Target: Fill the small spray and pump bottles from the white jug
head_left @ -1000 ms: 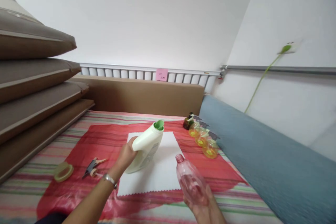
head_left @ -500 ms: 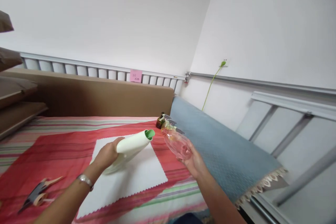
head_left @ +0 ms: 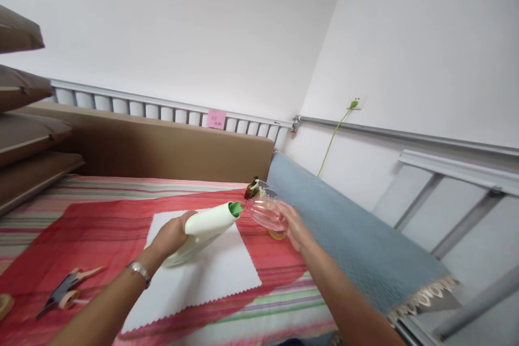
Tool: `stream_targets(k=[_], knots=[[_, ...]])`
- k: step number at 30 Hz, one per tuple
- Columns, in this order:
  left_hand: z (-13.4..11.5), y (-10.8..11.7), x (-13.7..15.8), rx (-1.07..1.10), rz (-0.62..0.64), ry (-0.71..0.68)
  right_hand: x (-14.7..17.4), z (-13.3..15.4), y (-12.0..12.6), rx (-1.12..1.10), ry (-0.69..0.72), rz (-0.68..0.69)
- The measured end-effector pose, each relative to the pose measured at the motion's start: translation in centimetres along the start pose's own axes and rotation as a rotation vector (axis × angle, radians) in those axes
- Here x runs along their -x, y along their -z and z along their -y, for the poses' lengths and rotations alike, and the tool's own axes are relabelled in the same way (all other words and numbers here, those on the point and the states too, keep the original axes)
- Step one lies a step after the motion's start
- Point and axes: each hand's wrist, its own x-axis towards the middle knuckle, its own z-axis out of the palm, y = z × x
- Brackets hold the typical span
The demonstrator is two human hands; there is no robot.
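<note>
My left hand point(head_left: 171, 237) is wrapped round a white plastic jug point(head_left: 211, 225) with a green pouring spout point(head_left: 235, 208). The jug leans to the right above a white zigzag-edged sheet point(head_left: 227, 275). In my right hand point(head_left: 295, 230) is a clear pink bottle point(head_left: 261, 213), held by its base end and lying nearly sideways. Its narrow neck points left and meets the mouth of the green spout; whether the two touch, I cannot tell. No liquid is visible. Just behind the pink bottle stand dark and greenish pump bottles point(head_left: 251, 190), partly hidden. A yellow round thing point(head_left: 277, 235) shows below it.
A tape dispenser point(head_left: 62, 291) and a tape roll point(head_left: 5, 305) lie on the red cloth point(head_left: 101, 232) at left. Brown wrapped boards point(head_left: 32, 132) are stacked at far left. A long brown panel point(head_left: 174, 154) stands behind, and a blue cover point(head_left: 344, 232) lies at right.
My right hand has turned the pink bottle so its neck now points left, at the green spout. The jug stays about as it was. The view has shifted slightly.
</note>
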Motion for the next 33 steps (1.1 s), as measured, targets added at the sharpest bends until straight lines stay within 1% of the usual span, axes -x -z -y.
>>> stream_targets(k=[4,8,12,15,17,22,27,30,31,33], knots=[[-0.7,0.4,-0.1,-0.027,0.029,0.03,-0.8,1.0,-0.1,0.112,0.012,-0.027],[-0.6,0.2,-0.5,-0.043,0.023,0.002,-1.3,2.3,-0.4,0.237,0.039,-0.035],[-0.6,0.1,-0.7,-0.042,-0.002,-0.011,-1.3,3.8,-1.0,0.369,0.058,-0.052],[-1.1,0.1,-0.7,-0.032,0.015,0.005,-1.3,4.9,-1.4,0.484,0.06,-0.06],[-1.5,0.2,-0.7,-0.032,0.028,0.021,-1.3,5.6,-1.7,0.567,0.089,-0.059],[-2.1,0.2,-0.6,-0.054,0.032,0.016,-1.7,7.1,-2.6,0.798,0.208,-0.029],[-2.1,-0.1,-0.6,-0.104,0.023,-0.014,-1.8,8.0,-3.9,1.057,0.366,0.065],[-2.3,-0.1,-0.5,-0.108,0.024,-0.027,-1.1,8.6,-5.3,1.207,0.511,0.158],[-2.4,-0.1,-0.5,-0.091,0.023,-0.016,-0.7,8.8,-5.9,1.255,0.566,0.203],[-2.7,-0.1,-0.4,-0.027,0.009,0.049,0.3,9.3,-7.1,1.342,0.675,0.31]])
